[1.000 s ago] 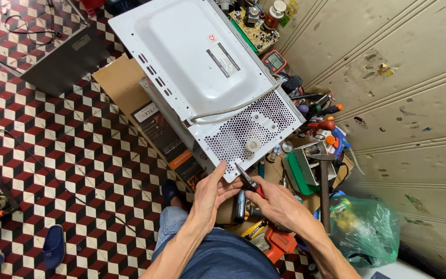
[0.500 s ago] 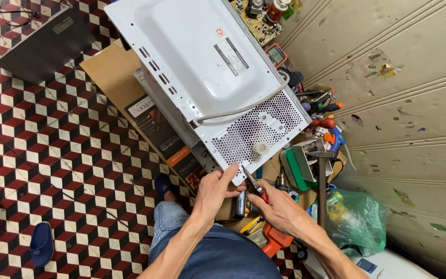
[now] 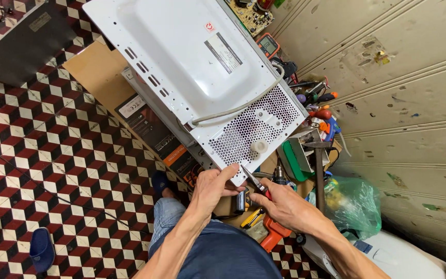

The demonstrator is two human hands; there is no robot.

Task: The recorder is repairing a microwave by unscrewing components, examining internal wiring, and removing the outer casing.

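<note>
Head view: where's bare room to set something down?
Free: checkered floor left of the cardboard box, between the dark panel and blue slipper. Crowded: the strip along the wall right of the white appliance, with tools and green bag. Left hand and right hand fill the near corner.

light: bright, even, diffuse | glare: mild sheen on the white appliance casing (image 3: 181,57) | shadows: soft and short under the casing and on the checkered floor (image 3: 42,155) | focus: sharp centre | edges: slight wide-angle bending | blur: none noticeable
</note>
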